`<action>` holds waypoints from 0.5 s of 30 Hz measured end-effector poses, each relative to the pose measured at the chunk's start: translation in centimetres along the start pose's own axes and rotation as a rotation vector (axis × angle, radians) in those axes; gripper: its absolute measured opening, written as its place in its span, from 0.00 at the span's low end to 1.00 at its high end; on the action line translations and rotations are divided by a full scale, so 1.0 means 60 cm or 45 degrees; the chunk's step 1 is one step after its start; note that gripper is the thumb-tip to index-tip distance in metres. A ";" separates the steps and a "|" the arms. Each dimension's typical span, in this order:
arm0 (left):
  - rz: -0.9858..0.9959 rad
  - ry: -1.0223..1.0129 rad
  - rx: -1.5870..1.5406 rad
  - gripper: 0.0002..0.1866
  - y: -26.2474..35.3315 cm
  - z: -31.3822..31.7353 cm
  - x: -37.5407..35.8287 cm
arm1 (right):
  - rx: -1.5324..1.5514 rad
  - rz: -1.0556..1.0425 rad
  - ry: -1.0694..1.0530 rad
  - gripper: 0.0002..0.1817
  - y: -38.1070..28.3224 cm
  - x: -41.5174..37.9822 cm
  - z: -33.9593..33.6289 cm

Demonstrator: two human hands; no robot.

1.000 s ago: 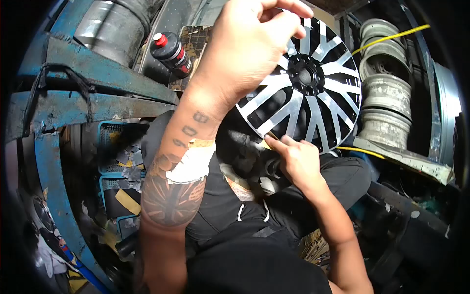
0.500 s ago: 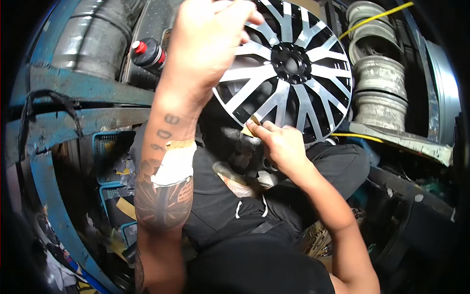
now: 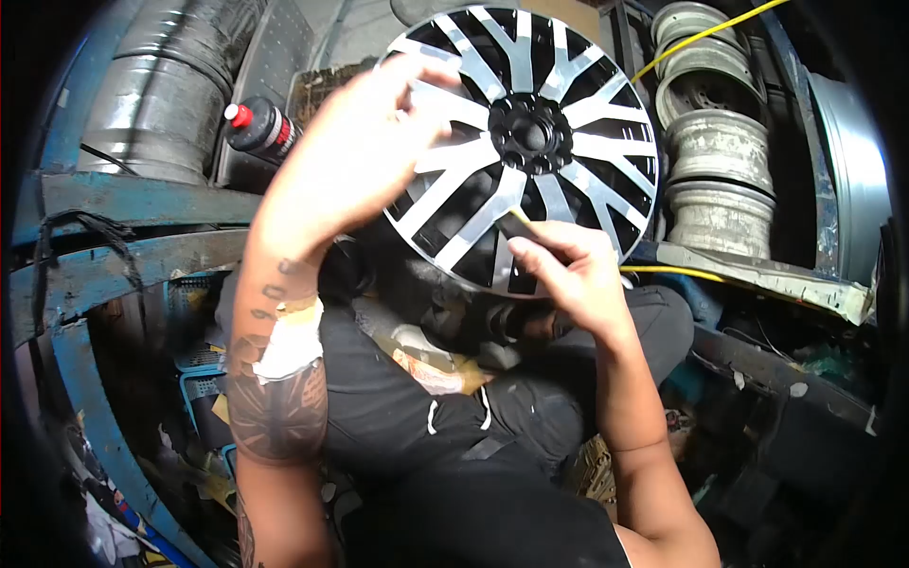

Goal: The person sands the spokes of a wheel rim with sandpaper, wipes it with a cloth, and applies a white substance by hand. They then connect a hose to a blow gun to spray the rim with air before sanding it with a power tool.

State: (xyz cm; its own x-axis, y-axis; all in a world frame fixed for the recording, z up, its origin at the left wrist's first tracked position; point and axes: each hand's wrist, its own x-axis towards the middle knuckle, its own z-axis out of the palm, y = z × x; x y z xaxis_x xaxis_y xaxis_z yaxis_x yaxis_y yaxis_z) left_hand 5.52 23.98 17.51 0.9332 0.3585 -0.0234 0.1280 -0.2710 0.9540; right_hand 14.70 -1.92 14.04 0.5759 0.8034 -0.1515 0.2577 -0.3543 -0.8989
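Note:
A black-and-silver multi-spoke wheel [image 3: 587, 147] lies face up in front of me, its dark hub in the middle. My left hand [image 3: 374, 137] is over the wheel's left side, fingers apart and curved, with nothing visible in it. Between the thumb and fingers of my right hand [image 3: 573, 270] is a small folded piece of sandpaper [image 3: 516, 223], dark with a yellowish edge. It rests at a lower spoke, just below the hub. White and tan tape is stuck on my left forearm.
A black bottle with a red cap [image 3: 260, 128] stands left of the wheel. Silver rims [image 3: 720, 222] are stacked at the right, near a yellow hose [image 3: 710, 36]. Blue metal beams [image 3: 142, 208] and blue baskets [image 3: 194, 317] are at the left.
My left hand has come down and left, over the wheel's left side. My right hand has moved the sandpaper from the wheel's lower rim up along a spoke towards the hub. The view has shifted slightly.

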 end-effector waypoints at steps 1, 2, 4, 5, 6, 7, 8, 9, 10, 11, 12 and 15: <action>-0.018 -0.051 0.082 0.20 0.005 0.002 -0.003 | 0.235 0.155 -0.050 0.09 0.014 0.011 -0.009; -0.106 -0.141 0.033 0.21 0.014 0.003 -0.004 | 0.302 0.012 0.006 0.08 0.022 0.018 -0.004; -0.178 -0.263 -0.043 0.23 0.021 0.011 -0.007 | 0.502 -0.029 -0.026 0.10 0.033 0.015 0.001; -0.221 -0.323 -0.075 0.24 0.024 0.016 -0.006 | 0.708 0.115 -0.096 0.12 0.032 0.010 -0.002; -0.059 -0.377 0.035 0.24 0.021 0.023 -0.006 | 0.814 0.158 -0.132 0.13 0.027 0.009 -0.003; -0.118 -0.474 0.000 0.25 0.020 0.028 -0.004 | 0.921 0.203 -0.170 0.14 0.019 0.008 -0.002; -0.226 -0.549 -0.034 0.26 0.023 0.032 -0.007 | 0.815 0.176 -0.137 0.14 0.016 0.004 -0.002; -0.337 -0.620 -0.067 0.28 0.040 0.036 -0.010 | 0.869 0.132 -0.137 0.14 0.022 0.002 0.002; -0.322 -0.654 -0.165 0.30 0.040 0.043 -0.010 | 0.914 0.142 -0.117 0.14 0.020 -0.001 0.006; -0.334 -0.652 -0.156 0.29 0.054 0.048 -0.008 | 0.959 0.152 -0.095 0.13 0.016 -0.004 0.009; -0.352 -0.657 -0.208 0.28 0.050 0.050 -0.005 | 1.065 0.152 -0.078 0.15 0.024 -0.004 0.016; -0.323 -0.609 -0.251 0.26 0.044 0.058 -0.001 | 1.097 0.169 -0.093 0.18 0.027 -0.011 0.018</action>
State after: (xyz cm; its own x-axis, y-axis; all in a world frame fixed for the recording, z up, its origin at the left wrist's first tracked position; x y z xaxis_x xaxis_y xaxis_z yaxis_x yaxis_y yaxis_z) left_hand 6.97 20.11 18.99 0.9352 -0.0656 -0.3479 0.3458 -0.0413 0.9374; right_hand 13.93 -2.52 12.24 0.5007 0.8204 -0.2762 -0.5008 0.0143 -0.8654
